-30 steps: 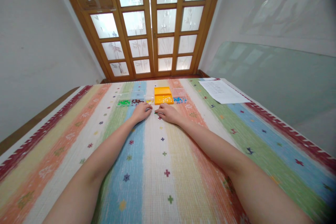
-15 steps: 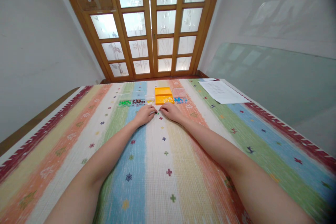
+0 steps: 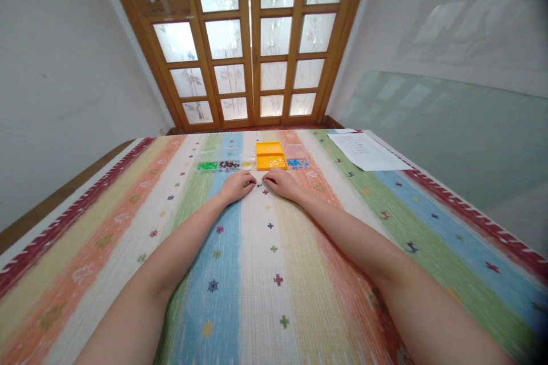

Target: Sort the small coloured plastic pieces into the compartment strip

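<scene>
My left hand (image 3: 238,186) rests low over the tablecloth, fingers curled into a pinch; what is between the fingertips is too small to make out. Just to its right, my right hand (image 3: 281,183) is also closed in a pinch, its fingertips a small gap from the left ones. Small green and dark bits (image 3: 259,185) lie or hang in that gap. Beyond the hands stands an orange open box (image 3: 271,149) with white pieces in it. Clear boxes beside it hold green pieces (image 3: 208,166), dark brown-red pieces (image 3: 230,165), yellow pieces (image 3: 247,165) and blue pieces (image 3: 298,163).
A striped tablecloth (image 3: 261,296) covers the table. Printed paper sheets (image 3: 368,151) lie at the far right. A glass-like panel (image 3: 449,137) leans along the right wall, and wooden glazed doors (image 3: 252,68) stand behind the table.
The view has shifted slightly, moving everything a little to the right. The fingertips of both hands are slightly differently placed around the small bits; otherwise the hands stay put.
</scene>
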